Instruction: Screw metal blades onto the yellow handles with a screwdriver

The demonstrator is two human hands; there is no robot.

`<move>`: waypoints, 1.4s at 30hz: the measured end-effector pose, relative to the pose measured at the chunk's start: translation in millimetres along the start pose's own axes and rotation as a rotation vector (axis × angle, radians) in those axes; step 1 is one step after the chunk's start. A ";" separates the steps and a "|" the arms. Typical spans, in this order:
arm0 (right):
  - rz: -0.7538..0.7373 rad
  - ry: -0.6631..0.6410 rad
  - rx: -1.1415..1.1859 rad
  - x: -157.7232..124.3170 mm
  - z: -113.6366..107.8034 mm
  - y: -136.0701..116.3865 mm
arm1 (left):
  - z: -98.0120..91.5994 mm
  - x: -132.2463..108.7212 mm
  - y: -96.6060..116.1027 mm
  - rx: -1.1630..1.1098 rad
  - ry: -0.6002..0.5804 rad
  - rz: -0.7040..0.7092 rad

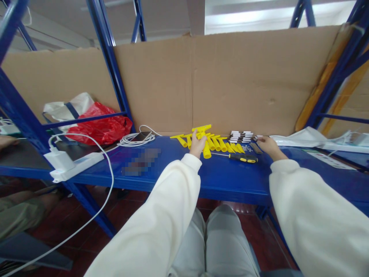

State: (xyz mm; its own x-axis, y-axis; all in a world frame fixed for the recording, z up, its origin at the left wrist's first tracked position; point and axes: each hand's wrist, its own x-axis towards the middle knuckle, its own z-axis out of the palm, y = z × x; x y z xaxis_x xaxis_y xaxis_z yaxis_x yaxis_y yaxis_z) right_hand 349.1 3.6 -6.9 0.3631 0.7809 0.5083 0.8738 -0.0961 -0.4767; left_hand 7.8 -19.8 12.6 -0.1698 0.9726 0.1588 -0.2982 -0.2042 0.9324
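Observation:
My left hand (197, 145) is closed around a yellow T-shaped plastic handle (206, 151), its hollow round end pointing toward me. Behind and beside it lie several more yellow T-shaped handles (221, 145). My right hand (267, 145) has its fingertips pinched together at the right end of a stack of black-and-white pieces (241, 136); whatever they grip is too small to make out. Close to that hand are a flat dark piece (256, 148) and a scatter of small metal parts (247, 148). A screwdriver (243, 157) with a black-and-yellow handle lies in front, near several small yellow wedge-shaped pieces (235, 148).
A blue workbench (173, 175) runs across, backed by a cardboard panel (230, 84). To the left are a coiled white cable with a phone (143, 136), a power strip (76, 167) and a red plastic bag (100, 123). White sheeting (302, 138) lies right. Another person's hand (8, 141) shows far left.

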 end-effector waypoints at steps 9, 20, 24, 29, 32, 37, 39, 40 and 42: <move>-0.195 -0.552 0.444 -45.6 -30.1 -64.1 | -0.9 -5.3 1.4 0.001 -0.076 0.003; -0.313 -0.732 0.262 -50.5 -21.5 -57.1 | -8.5 5.3 -5.8 0.046 -0.108 -0.064; -0.360 -0.511 0.080 -50.0 -20.5 -54.7 | -8.3 3.5 -3.8 0.072 -0.130 -0.096; -0.340 -0.162 -0.166 -45.5 -25.6 -44.4 | -11.4 2.3 -0.1 0.102 -0.176 -0.172; -0.367 -0.030 -0.206 -46.1 -29.6 -39.6 | -16.5 4.2 0.4 0.109 -0.212 -0.202; -0.341 0.124 -0.208 -49.1 -34.7 -34.0 | -26.8 6.3 0.1 0.179 -0.248 -0.254; -0.330 0.155 -0.189 -48.9 -34.5 -30.9 | -30.2 5.6 1.5 0.211 -0.260 -0.260; -0.327 0.171 -0.173 -48.5 -33.9 -29.3 | -31.6 5.0 2.8 0.234 -0.263 -0.264; -0.321 0.210 -0.132 -47.4 -32.2 -26.4 | -33.4 3.6 6.1 0.300 -0.262 -0.287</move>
State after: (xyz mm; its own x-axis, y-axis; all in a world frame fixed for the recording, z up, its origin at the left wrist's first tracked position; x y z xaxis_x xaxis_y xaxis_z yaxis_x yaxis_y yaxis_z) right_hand 319.2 -50.7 4.7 0.1117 0.6426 0.7580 0.9826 0.0427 -0.1809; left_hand -26.0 -21.3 8.0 0.1331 0.9880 -0.0783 -0.0082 0.0801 0.9968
